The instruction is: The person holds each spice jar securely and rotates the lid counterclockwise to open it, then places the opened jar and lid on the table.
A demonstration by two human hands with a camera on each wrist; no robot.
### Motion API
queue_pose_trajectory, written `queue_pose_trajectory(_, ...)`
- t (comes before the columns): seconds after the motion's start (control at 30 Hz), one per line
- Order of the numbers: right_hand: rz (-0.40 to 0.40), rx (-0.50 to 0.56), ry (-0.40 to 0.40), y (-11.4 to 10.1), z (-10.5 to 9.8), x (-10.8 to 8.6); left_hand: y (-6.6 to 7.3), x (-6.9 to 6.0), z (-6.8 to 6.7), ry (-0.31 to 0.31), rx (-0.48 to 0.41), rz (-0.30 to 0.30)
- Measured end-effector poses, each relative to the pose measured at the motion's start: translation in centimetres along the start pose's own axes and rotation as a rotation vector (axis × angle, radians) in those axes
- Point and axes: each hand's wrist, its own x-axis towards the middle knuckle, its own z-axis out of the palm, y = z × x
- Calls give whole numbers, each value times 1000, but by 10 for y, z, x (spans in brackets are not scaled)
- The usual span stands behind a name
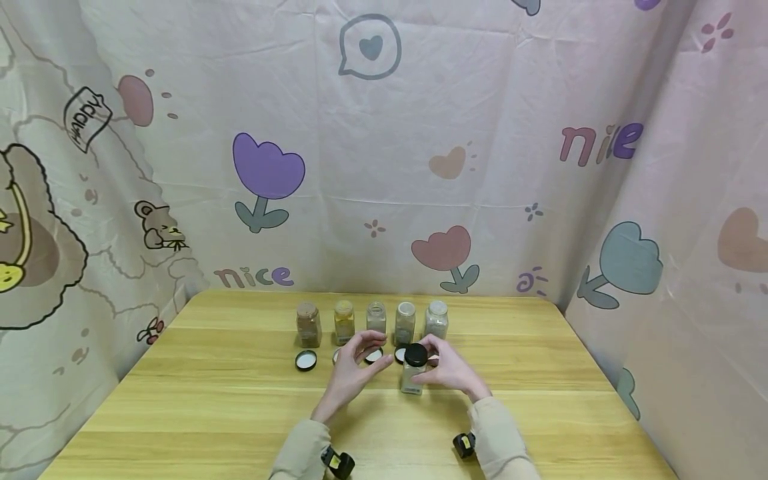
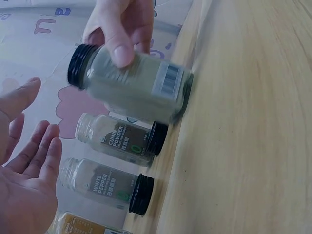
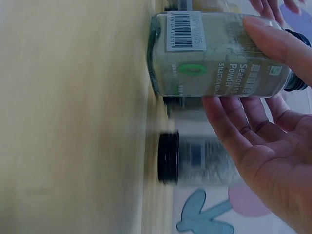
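My right hand (image 1: 449, 368) holds a glass seasoning powder jar (image 1: 411, 381) with a black lid (image 1: 416, 355), thumb on one side and fingers on the other. Pale powder and the label show through its glass in the right wrist view, where the jar (image 3: 214, 58) has a barcode low on one side. Left of it in the head view, my left hand (image 1: 351, 377) is apart from the jar, its fingers loosely bent with nothing between them. The left wrist view shows that left hand (image 2: 29, 180) with its palm turned to the jar.
Behind the hands stand lidless spice jars in a row: brown powder (image 1: 309, 325), yellow powder (image 1: 345, 325), white pepper (image 2: 105, 183), cumin powder (image 2: 119, 139) and a pale one (image 1: 436, 321). Black lids (image 1: 306, 361) lie before them, some partly hidden by the hands. A printed curtain (image 1: 372, 167) hangs behind.
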Motion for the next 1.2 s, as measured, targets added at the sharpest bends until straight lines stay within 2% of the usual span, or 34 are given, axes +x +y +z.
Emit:
queue_pose_trajectory(0.3,-19,14,-14,-12,24,12,-1,-1,1,-22,19,49)
queue_pose_trajectory(0.43,-21,23,-24,-15,30,14,-1,-1,1,-31,85,73)
queue_pose_trajectory(0.53,-18,38,-19,-16,32,14,1,-2,1,-42,140,56)
queue_pose_trajectory(0.73,-35,32,0,-13,35,15,0,-3,2,-78,174,31)
queue_pose_trajectory(1.0,-41,52,-6,-10,37,16,-2,-2,5,-172,263,106)
queue_pose_trajectory(1.1,-38,59,-9,-10,37,16,-2,-2,6,-179,262,100)
queue_pose_trajectory(1.2,-35,62,-10,-10,37,15,-3,-2,8,-154,264,117)
